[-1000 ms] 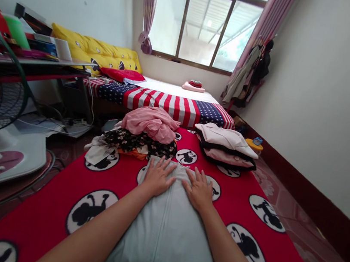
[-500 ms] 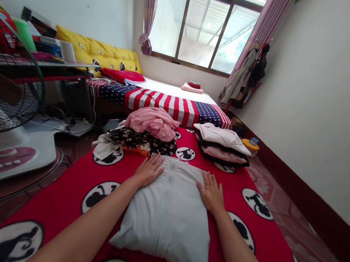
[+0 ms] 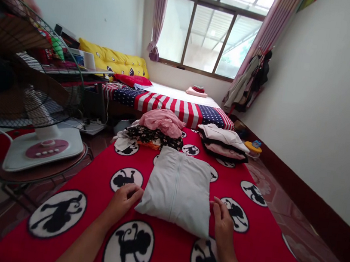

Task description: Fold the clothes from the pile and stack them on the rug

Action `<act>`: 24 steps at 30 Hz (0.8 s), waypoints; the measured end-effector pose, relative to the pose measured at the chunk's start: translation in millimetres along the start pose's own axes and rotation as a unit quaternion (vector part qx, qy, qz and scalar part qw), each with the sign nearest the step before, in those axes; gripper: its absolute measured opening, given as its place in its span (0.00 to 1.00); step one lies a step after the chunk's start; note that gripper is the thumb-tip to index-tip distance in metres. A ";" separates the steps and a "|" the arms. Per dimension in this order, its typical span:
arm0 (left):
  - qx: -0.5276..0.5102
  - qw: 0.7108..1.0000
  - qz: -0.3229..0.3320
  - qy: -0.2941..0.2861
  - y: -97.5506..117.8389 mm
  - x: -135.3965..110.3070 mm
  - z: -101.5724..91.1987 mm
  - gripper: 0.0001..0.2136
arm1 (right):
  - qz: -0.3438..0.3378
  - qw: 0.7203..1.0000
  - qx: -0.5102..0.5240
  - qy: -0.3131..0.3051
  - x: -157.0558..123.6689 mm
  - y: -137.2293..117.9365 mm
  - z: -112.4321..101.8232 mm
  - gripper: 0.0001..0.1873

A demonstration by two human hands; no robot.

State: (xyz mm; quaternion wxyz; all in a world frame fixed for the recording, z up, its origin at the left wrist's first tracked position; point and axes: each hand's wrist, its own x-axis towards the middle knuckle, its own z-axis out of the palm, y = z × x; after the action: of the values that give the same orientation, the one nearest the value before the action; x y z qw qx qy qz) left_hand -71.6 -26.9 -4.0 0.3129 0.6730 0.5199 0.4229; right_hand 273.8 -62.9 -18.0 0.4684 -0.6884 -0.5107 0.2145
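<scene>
A pale grey-green zip garment point(image 3: 178, 188), folded into a rough square, lies on the red blanket point(image 3: 174, 248) with its zipper running up the middle. My left hand point(image 3: 126, 197) is at the garment's lower left edge, its fingers loosely curved and the tips close to the cloth. On the other side, my right hand point(image 3: 223, 219) is beside the right edge with thumb and fingers apart. Neither hand grips the cloth; whether the fingertips touch it I cannot tell.
Behind the garment are a heap of loose clothes point(image 3: 161, 124) on the left and a stack of folded clothes point(image 3: 223, 142) on the right. An electric fan point(image 3: 43, 143) stands at the left on a round stool. Farther back is a bed point(image 3: 172, 103) below the window.
Both hands have come off the garment's far corners and moved back toward me, down along its sides. The view has shifted, showing more of the fan.
</scene>
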 end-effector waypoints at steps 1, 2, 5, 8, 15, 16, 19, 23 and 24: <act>0.004 1.000 0.007 -0.002 2.5 -4.2 0.7 0.15 | -0.004 1.000 0.014 -0.006 -8.0 -3.7 1.1 0.29; 0.010 1.000 0.016 -0.003 4.2 -6.8 1.9 0.15 | -0.016 1.000 0.022 -0.012 -14.4 -6.4 2.8 0.28; 0.014 0.999 0.045 -0.006 4.9 -10.0 6.3 0.14 | -0.046 0.999 0.015 -0.008 -23.7 -9.4 8.9 0.27; 0.003 0.998 0.061 -0.006 1.2 -13.2 8.9 0.14 | -0.047 0.999 -0.021 -0.017 -23.2 -8.3 11.7 0.27; 0.083 0.994 0.043 0.051 -4.3 -20.1 9.5 0.13 | -0.077 0.994 -0.060 -0.043 -22.0 -2.5 11.5 0.20; 0.091 0.994 0.042 0.049 -3.6 -19.7 9.6 0.13 | -0.086 0.994 -0.063 -0.031 -20.0 0.2 11.8 0.20; 0.104 0.993 0.030 0.039 -1.5 -18.0 10.6 0.13 | -0.126 0.988 -0.079 0.049 -1.0 8.4 12.9 0.24; 0.136 0.990 0.006 0.047 -2.4 -17.6 14.6 0.16 | -0.216 0.963 -0.130 0.098 57.4 -0.2 20.3 0.30; 0.141 0.989 0.003 0.051 -3.4 -17.6 15.7 0.16 | -0.235 0.959 -0.138 0.082 75.1 -7.4 24.9 0.29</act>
State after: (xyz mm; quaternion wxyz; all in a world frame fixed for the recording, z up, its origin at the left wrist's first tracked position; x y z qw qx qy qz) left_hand -60.9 -42.7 -18.2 0.1865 0.6899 0.5874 0.3798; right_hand 279.8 15.9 -9.6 0.4463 -0.6224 -0.6422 -0.0312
